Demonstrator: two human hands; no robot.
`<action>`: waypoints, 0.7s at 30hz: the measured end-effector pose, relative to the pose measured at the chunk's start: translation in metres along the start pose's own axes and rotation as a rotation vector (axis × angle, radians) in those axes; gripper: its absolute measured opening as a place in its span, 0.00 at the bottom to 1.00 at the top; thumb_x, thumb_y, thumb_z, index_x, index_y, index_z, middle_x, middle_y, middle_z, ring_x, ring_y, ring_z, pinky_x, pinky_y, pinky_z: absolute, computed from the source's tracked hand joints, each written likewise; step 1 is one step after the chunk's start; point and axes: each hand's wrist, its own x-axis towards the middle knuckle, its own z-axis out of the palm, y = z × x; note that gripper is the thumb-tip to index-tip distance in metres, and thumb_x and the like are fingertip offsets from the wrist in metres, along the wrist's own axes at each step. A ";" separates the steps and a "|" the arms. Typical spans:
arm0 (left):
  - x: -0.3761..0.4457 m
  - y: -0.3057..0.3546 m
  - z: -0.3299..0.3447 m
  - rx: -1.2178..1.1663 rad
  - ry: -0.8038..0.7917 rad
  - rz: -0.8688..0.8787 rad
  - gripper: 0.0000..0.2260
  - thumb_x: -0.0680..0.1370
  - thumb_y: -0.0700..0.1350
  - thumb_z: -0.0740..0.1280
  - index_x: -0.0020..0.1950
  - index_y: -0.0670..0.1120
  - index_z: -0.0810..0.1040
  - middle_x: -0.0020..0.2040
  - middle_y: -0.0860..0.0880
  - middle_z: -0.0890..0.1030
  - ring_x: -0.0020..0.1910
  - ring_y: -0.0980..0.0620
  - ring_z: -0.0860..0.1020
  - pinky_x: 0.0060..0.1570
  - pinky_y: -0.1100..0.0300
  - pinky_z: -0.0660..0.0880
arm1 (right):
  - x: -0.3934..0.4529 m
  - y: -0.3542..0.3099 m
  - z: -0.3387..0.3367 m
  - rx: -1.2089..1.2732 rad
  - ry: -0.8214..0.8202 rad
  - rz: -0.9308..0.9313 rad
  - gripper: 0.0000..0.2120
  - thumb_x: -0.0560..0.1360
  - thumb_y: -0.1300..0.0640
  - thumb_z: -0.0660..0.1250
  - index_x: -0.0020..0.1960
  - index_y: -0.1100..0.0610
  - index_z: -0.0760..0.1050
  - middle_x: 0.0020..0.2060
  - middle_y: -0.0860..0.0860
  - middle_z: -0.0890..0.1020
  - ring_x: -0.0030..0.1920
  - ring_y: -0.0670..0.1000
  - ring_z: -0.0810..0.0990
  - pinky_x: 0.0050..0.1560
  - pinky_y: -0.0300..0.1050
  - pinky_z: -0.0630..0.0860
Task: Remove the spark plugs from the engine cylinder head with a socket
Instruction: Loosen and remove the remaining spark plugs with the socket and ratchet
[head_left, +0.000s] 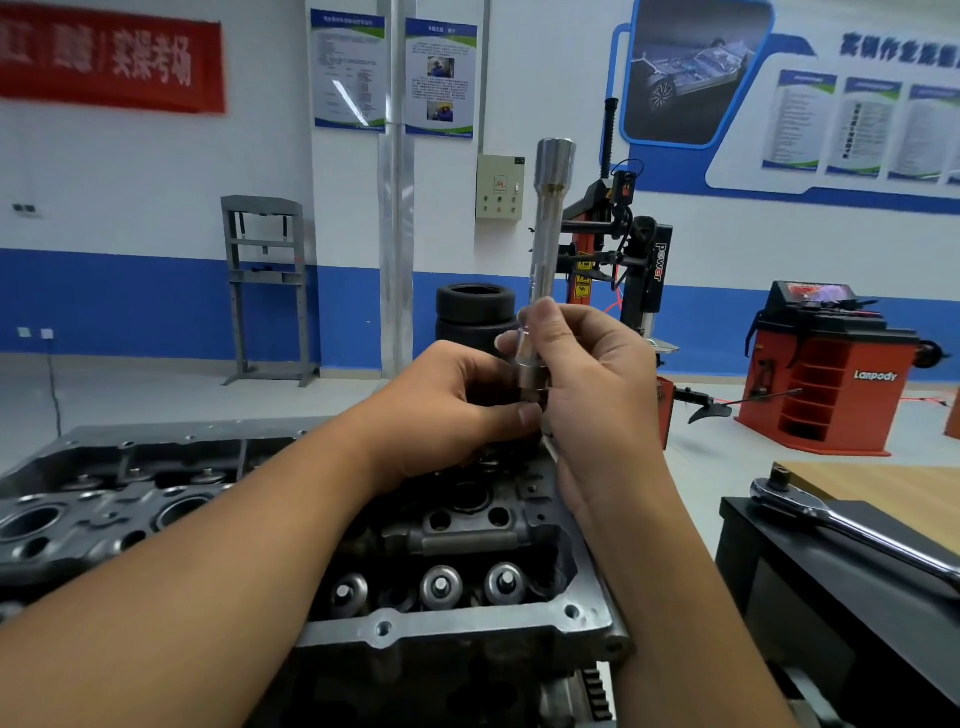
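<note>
A grey engine cylinder head (447, 631) lies in front of me, with valve springs and round plug wells showing. Above its right end I hold a long silver extension bar with a socket (546, 234) upright. My right hand (587, 379) grips the bar near its lower end. My left hand (452, 410) pinches something small and dark at the bar's bottom tip; my fingers hide what it is. A chrome ratchet wrench (852, 525) lies apart on the black cabinet to the right.
A black cabinet (779, 571) with a wooden top (893, 488) stands at the right. Behind are stacked tyres (475, 312), a tyre changer (628, 260), an orange wheel balancer (826, 379) and a grey press frame (267, 280) by the wall.
</note>
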 end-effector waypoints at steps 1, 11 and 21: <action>0.000 0.000 0.000 0.019 0.010 0.012 0.08 0.79 0.39 0.74 0.57 0.40 0.86 0.51 0.43 0.89 0.54 0.47 0.87 0.58 0.54 0.83 | 0.000 0.000 0.001 0.011 -0.010 0.011 0.10 0.82 0.54 0.69 0.44 0.58 0.81 0.39 0.58 0.85 0.40 0.54 0.84 0.48 0.58 0.83; 0.000 0.005 0.000 -0.046 0.001 -0.044 0.13 0.78 0.45 0.74 0.60 0.40 0.84 0.52 0.39 0.87 0.47 0.31 0.84 0.46 0.42 0.80 | 0.000 0.001 -0.002 -0.041 -0.028 -0.032 0.06 0.78 0.54 0.74 0.44 0.55 0.82 0.37 0.52 0.86 0.40 0.51 0.85 0.47 0.54 0.85; 0.002 0.000 -0.001 0.016 0.010 0.021 0.12 0.78 0.42 0.75 0.59 0.38 0.85 0.53 0.40 0.88 0.53 0.42 0.86 0.53 0.55 0.83 | -0.001 0.000 0.000 -0.045 -0.032 -0.023 0.08 0.72 0.54 0.80 0.41 0.53 0.81 0.34 0.49 0.84 0.38 0.51 0.85 0.43 0.53 0.84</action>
